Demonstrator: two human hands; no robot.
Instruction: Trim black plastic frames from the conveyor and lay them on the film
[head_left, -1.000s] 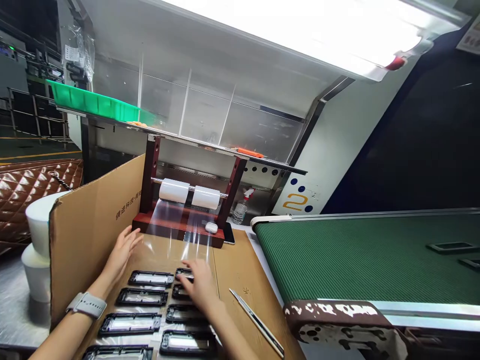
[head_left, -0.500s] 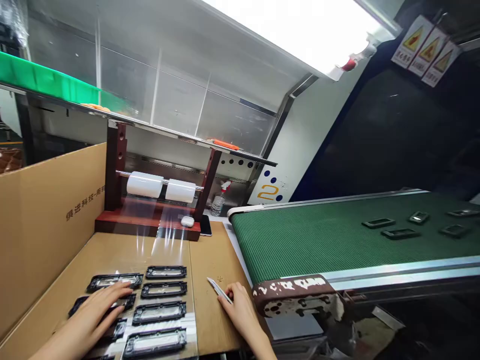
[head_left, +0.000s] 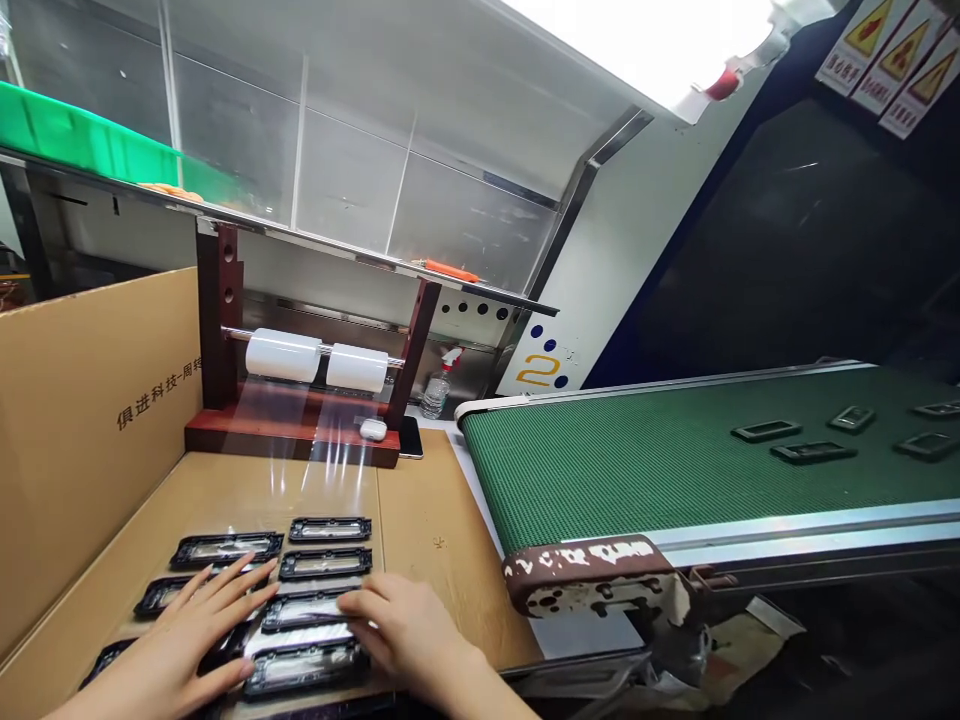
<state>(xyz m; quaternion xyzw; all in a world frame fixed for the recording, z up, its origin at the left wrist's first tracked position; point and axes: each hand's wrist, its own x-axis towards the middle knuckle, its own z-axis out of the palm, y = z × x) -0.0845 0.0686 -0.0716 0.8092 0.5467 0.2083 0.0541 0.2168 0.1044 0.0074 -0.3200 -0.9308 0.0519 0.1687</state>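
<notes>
Two columns of black rectangular frames (head_left: 328, 563) with clear film over them lie on the cardboard surface (head_left: 442, 500). My left hand (head_left: 187, 625) rests flat across the left column, fingers spread and holding nothing. Its fingertips reach the gap between the columns. My right hand (head_left: 412, 630) is closed over the right column, thumb and forefinger pinched at the right end of a black frame (head_left: 289, 612). A slim pointed silver tool (head_left: 324, 611) lies in that pinch, mostly hidden by the fingers; its exact kind is unclear.
Two rolls of clear film (head_left: 283, 356) hang on a dark red wooden stand (head_left: 292, 440) behind the frames. A green conveyor belt (head_left: 600, 460) carrying several dark frames runs along the right. A cardboard wall (head_left: 97, 350) closes the left side. A spray bottle (head_left: 437, 388) stands behind.
My right hand has moved left from the bare cardboard onto the right column, bringing the slim pointed tool along. My left hand has shifted slightly right, its fingers spreading. The camera view has shifted somewhat.
</notes>
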